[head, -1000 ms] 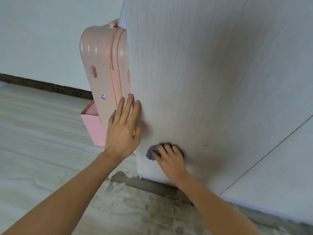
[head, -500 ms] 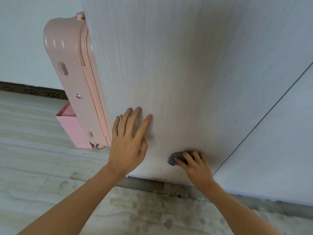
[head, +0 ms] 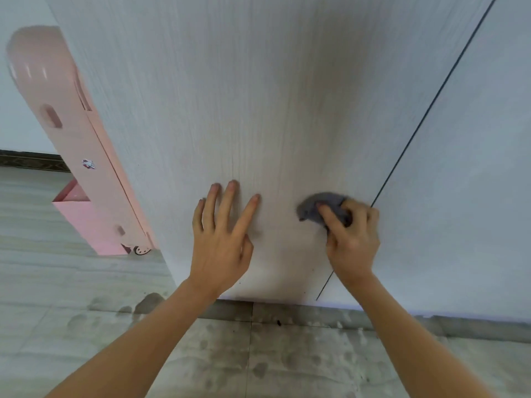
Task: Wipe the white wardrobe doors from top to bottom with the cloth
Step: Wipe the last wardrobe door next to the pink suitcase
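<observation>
Pressing against the lower part of the white wardrobe door (head: pixel 258 110), the right hand (head: pixel 352 242) grips a small grey cloth (head: pixel 321 208), fingers curled over the bunched fabric and pinning it to the panel. Cloth sits near the door's right edge, just left of the dark vertical gap (head: pixel 425 119) that parts this door from the neighbouring door (head: pixel 474 182); a rounded wad of it pokes out past the fingertips toward the upper left. Right knuckles lie close to that gap, the heel of the hand crossing it lower down. Left hand (head: pixel 221 242) rests flat on the same door, well to the left of the cloth, fingers straight and spread, thumb tucked alongside, holding nothing. Both hands are low on the door, not far above its bottom edge. Door surface shows a fine vertical wood grain with a few dark specks near the bottom. Below runs a grey plinth strip, then a tiled floor (head: pixel 86 282) with dark blotches in front of the wardrobe. Beyond the door's left edge stands a pink plastic cabinet (head: pixel 71 133) carrying a small sticker (head: pixel 88 164), and behind it a pale wall with a dark skirting band (head: pixel 28 160).
</observation>
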`<state>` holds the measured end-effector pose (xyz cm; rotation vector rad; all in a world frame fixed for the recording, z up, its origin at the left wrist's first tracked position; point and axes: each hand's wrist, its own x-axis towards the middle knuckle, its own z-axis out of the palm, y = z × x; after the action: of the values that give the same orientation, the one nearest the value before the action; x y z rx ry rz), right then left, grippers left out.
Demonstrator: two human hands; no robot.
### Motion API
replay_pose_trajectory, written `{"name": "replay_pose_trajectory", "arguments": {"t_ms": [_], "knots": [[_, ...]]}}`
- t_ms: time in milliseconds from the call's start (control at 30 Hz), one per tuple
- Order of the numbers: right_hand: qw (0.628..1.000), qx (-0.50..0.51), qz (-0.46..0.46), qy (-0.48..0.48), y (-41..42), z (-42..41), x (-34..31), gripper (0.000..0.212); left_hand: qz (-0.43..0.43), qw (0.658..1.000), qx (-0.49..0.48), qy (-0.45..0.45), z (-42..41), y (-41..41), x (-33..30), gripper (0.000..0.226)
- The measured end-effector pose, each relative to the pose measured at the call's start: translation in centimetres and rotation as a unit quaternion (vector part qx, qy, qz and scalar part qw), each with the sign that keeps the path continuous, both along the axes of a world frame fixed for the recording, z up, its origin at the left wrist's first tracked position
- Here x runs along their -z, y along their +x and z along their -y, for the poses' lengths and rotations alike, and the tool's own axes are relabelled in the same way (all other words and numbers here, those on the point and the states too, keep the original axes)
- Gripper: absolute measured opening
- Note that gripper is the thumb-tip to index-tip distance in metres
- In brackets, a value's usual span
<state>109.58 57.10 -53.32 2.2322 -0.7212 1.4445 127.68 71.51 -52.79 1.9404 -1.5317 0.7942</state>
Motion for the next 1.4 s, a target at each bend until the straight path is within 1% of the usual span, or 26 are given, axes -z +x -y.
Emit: {"name": "replay_pose_trajectory", "arguments": {"t_ms": [67,100,133,167,200,267,333,400,433,467,567,633,700,833,967,1033,1133,1167,1200,1267,1300,1333,1400], "knots": [[0.990,-0.007,-0.136,0.027,-2.4,-0.1,5.4,0.049,0.015,0.999,0.020,0.019,-0.1,-0.8,0.7,0.061],[0.982,-0.008,-0.184,0.045,-3.3,0.0,6.9,0.048,0.022,0.999,0.021,0.029,-0.1,-0.9,0.8,0.060],[0.977,-0.013,-0.205,0.057,-3.9,0.2,7.4,0.045,0.025,0.999,0.020,0.033,0.0,-1.0,0.7,0.060],[0.977,-0.023,-0.204,0.059,-4.4,0.7,6.9,0.039,0.027,0.999,0.018,0.032,0.3,-1.1,0.5,0.060],[0.980,-0.036,-0.188,0.055,-4.4,1.1,5.9,0.035,0.024,0.999,0.014,0.029,0.5,-1.1,0.3,0.059],[0.991,-0.049,-0.121,0.028,-3.9,1.5,2.3,0.036,0.017,0.999,0.013,0.024,0.9,-1.2,-0.1,0.059],[0.999,-0.046,-0.030,0.000,-3.1,2.0,-2.4,0.036,0.015,1.000,0.012,0.024,1.3,-0.9,-0.4,0.061],[0.997,-0.034,0.067,-0.005,-2.4,2.6,-6.1,0.034,0.019,0.999,0.002,0.031,1.6,-0.5,-0.6,0.062],[0.996,-0.028,0.089,-0.006,-2.1,2.8,-6.9,0.035,0.018,0.999,-0.006,0.036,1.7,-0.3,-0.7,0.063],[0.996,-0.020,0.088,-0.012,-2.2,2.9,-6.7,0.036,0.014,0.999,-0.013,0.039,1.7,-0.5,-0.6,0.063],[0.999,-0.016,-0.001,-0.035,-2.9,2.6,-2.3,0.043,0.007,0.999,-0.028,0.039,1.3,-1.0,-0.4,0.067],[0.998,-0.025,-0.059,-0.005,-3.7,2.5,1.1,0.044,0.009,0.998,-0.037,0.042,1.0,-0.9,-0.2,0.069],[0.995,-0.029,-0.092,0.025,-4.2,2.2,3.7,0.042,0.015,0.998,-0.044,0.052,0.4,-0.8,0.6,0.071],[0.993,-0.027,-0.103,0.055,-4.3,1.0,7.3,0.042,0.023,0.997,-0.036,0.062,-1.1,-0.9,3.4,0.072],[0.991,0.016,-0.098,0.090,-3.7,0.0,9.8,0.051,0.028,0.997,-0.023,0.062,-1.0,-0.6,6.0,0.071],[0.990,0.035,-0.099,0.089,-3.5,-0.1,11.7,0.054,0.036,0.998,-0.018,0.058,-0.3,-0.1,7.3,0.069],[0.987,0.036,-0.127,0.090,-3.0,-0.2,16.1,0.056,0.058,0.997,-0.017,0.043,0.8,1.0,9.3,0.064],[0.984,0.037,-0.121,0.126,-2.8,-0.7,17.2,0.056,0.057,0.997,-0.015,0.039,1.1,1.1,9.7,0.064],[0.976,0.045,-0.095,0.189,-2.5,-1.3,17.9,0.053,0.056,0.998,-0.010,0.035,1.2,1.1,10.0,0.063],[0.945,0.057,0.016,0.321,-1.7,-2.7,17.8,0.037,0.059,0.998,-0.001,0.024,1.1,1.3,10.5,0.062],[0.931,0.050,0.069,0.355,-1.2,-3.0,17.0,0.029,0.062,0.998,0.000,0.021,1.2,1.4,10.7,0.062],[0.924,0.046,0.111,0.363,-0.8,-3.3,16.0,0.027,0.063,0.998,0.006,0.018,1.2,1.5,11.0,0.061],[0.930,0.025,0.166,0.328,0.0,-3.0,13.1,0.027,0.067,0.998,0.015,0.006,1.3,1.7,11.2,0.060]]}}
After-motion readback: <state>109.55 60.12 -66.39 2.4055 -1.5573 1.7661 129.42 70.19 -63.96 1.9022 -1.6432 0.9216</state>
